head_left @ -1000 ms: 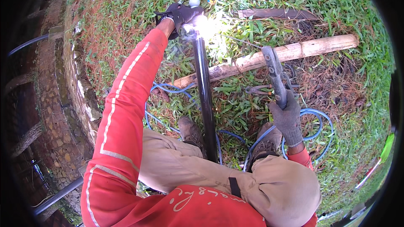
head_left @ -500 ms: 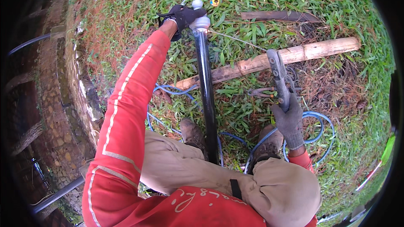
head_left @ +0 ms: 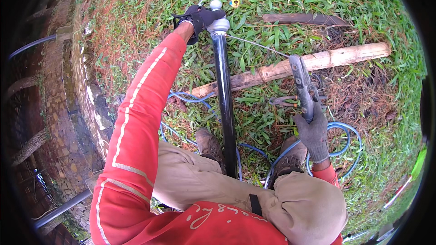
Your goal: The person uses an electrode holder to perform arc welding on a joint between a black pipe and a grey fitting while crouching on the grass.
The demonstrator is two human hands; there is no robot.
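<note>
A black pole (head_left: 223,95) with a grey-silver ball-topped finial (head_left: 219,25) rises from between my boots. My left hand (head_left: 200,18), in a dark glove, is closed around the finial's left side, its thumb side hidden in part. My right hand (head_left: 313,131), in a grey knit glove, grips a dark welding electrode holder (head_left: 301,81). From its jaws a thin welding rod (head_left: 260,45) runs left, and its tip appears at the joint where the finial meets the pole. Whether the tip touches cannot be made out.
A bamboo pole (head_left: 272,71) lies across the grass behind the black pole. Beyond it are a dark wood strip (head_left: 309,18) and a small yellow roll (head_left: 234,2). Blue hose (head_left: 349,143) loops round my boots (head_left: 290,152). A clamp-like metal tool (head_left: 284,101) lies near the holder. Left, a stone wall edge (head_left: 93,104) drops away.
The view has shifted very slightly, so everything sits a little farther right. Both hands keep their grips, and the rod still points at the same joint.
</note>
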